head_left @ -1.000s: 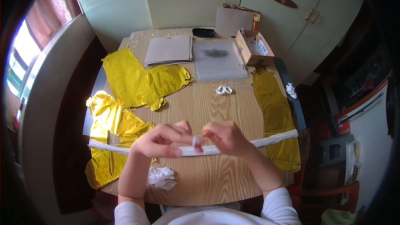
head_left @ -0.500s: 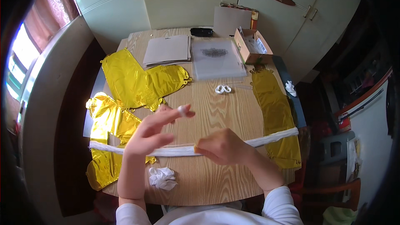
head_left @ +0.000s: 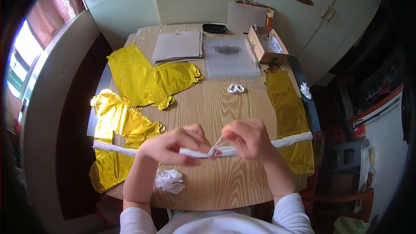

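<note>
A long bundle of white strands [head_left: 291, 140] lies across the table under both hands. Above its middle, my right hand [head_left: 250, 139] pinches a thin white strand [head_left: 219, 143], drawn taut in a narrow loop. The other end of that loop goes round a fingertip of my left hand [head_left: 180, 144], whose fingers are stretched out with the thumb apart. Part of the left hand is blurred. The left end of the bundle rests over crumpled gold foil [head_left: 108, 119], and its right end crosses a flat gold foil piece [head_left: 286, 104]. A crumpled white tissue [head_left: 170, 180] is near my left forearm.
Another gold foil shape [head_left: 138, 76] is spread at far left. Behind are grey card sheets [head_left: 177, 45], clear plastic sleeves [head_left: 232, 67], a black pouch [head_left: 214, 28] and a cardboard box [head_left: 269, 47]. Two small white rings [head_left: 235, 88] sit mid-table. Cabinets [head_left: 203, 0] stand behind.
My left hand has turned and come down toward the right hand. My right hand has shifted right and up, and a strand now stretches between it and the left fingertip.
</note>
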Action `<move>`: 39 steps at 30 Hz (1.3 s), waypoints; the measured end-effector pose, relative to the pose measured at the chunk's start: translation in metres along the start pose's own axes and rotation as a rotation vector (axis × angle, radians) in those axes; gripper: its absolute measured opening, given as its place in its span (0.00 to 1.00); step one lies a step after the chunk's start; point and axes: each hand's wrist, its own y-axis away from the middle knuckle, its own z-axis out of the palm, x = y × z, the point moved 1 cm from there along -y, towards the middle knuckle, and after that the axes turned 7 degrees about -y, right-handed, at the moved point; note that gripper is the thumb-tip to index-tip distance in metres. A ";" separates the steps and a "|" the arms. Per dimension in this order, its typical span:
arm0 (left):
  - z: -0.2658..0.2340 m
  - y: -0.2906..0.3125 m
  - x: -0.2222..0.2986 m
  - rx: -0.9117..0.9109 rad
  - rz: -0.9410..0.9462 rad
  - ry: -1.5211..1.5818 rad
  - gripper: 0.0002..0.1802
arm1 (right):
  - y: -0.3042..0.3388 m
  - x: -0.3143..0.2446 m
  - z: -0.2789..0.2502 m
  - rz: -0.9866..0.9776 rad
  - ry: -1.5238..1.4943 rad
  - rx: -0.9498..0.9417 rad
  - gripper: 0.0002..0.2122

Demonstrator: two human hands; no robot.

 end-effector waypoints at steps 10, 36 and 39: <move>0.006 -0.001 -0.002 0.100 -0.073 0.025 0.21 | 0.001 0.005 0.003 -0.004 0.015 -0.052 0.02; 0.016 -0.006 0.001 0.579 -0.203 0.437 0.15 | 0.010 0.003 0.018 0.058 0.215 -0.360 0.04; 0.011 -0.005 0.005 0.413 -0.367 -0.054 0.14 | 0.005 -0.010 0.006 -0.098 0.089 -0.149 0.03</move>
